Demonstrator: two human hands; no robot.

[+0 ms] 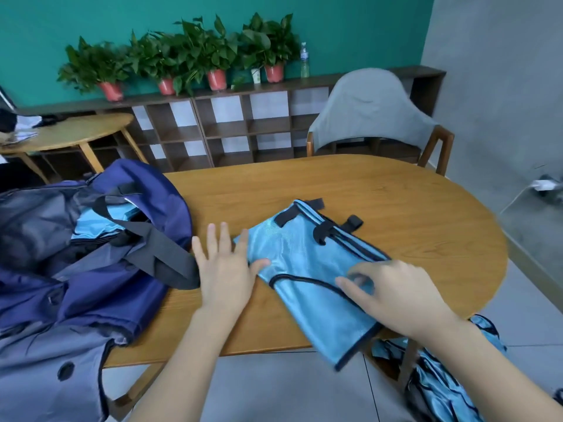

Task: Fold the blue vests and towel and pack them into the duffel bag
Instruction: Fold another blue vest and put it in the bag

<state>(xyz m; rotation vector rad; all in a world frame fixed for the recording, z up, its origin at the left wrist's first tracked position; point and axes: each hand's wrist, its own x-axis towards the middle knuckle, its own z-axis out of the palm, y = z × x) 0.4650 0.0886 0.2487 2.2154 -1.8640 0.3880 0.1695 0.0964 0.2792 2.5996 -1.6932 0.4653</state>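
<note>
A blue vest (307, 269), already folded into a long narrow strip, lies slantwise on the worktop (380, 202), its near end hanging over the edge. The left hand (225, 266) lies flat with straight, spread fingers (224, 236), its thumb and forefinger edge touching the vest's left border; it grips nothing. The right hand (396, 290) rests on the vest's near half with fingers loosely curled onto the cloth; whether they pinch a fold or only press is blurred and I cannot tell. The bag (128, 226) sits open just left of the left hand, with more blue cloth (100, 222) already inside. The step in hand looks like the last fold before packing. To do it well, keep the left palm pinning the strip so the slippery fabric does not slide, bring the overhanging end up toward the far end beyond the fingers, and line up the dark trim edges before pressing flat. Tuck the black straps (320, 220) inward, so they do not snag on the bag's handle (161, 254). More vests (438, 370) hang below the right wrist, off the worktop's edge.
</note>
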